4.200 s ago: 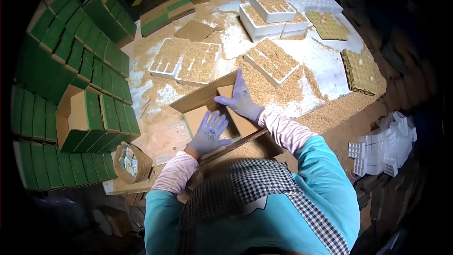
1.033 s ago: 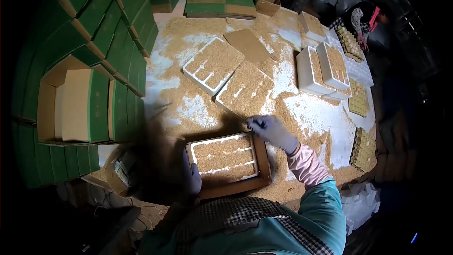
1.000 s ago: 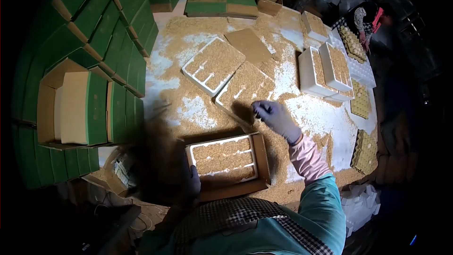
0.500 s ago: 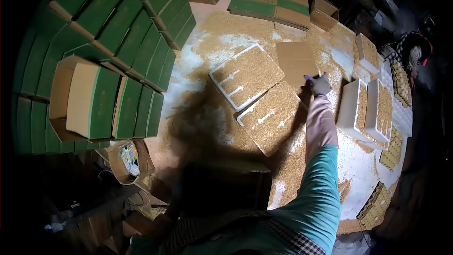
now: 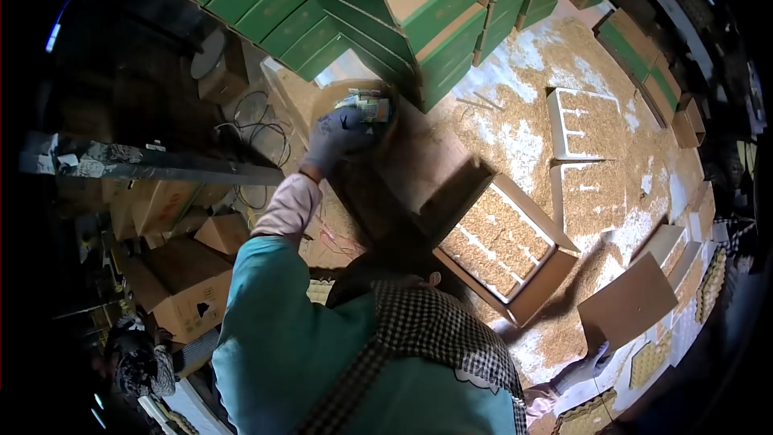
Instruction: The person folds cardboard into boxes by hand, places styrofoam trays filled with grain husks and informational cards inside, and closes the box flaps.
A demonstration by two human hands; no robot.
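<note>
In the bin (image 5: 327, 97), packets (image 5: 374, 106) lie by the nearer left hand (image 5: 336, 138), grip unclear from here, the right hand (image 5: 586, 364) pinching cardboard (image 5: 628, 302).

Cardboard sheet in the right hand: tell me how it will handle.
The cardboard sheet looks stiff: it shows no clear sag though the right hand grips its lower end. It is probably light for its size, looking thin and held in one hand. It might pivot, since the grip is off-centre.

The table (image 5: 522, 147) carries loose sawdust (image 5: 554, 55), white trays (image 5: 559, 138) and an open cardboard box (image 5: 543, 290).
</note>
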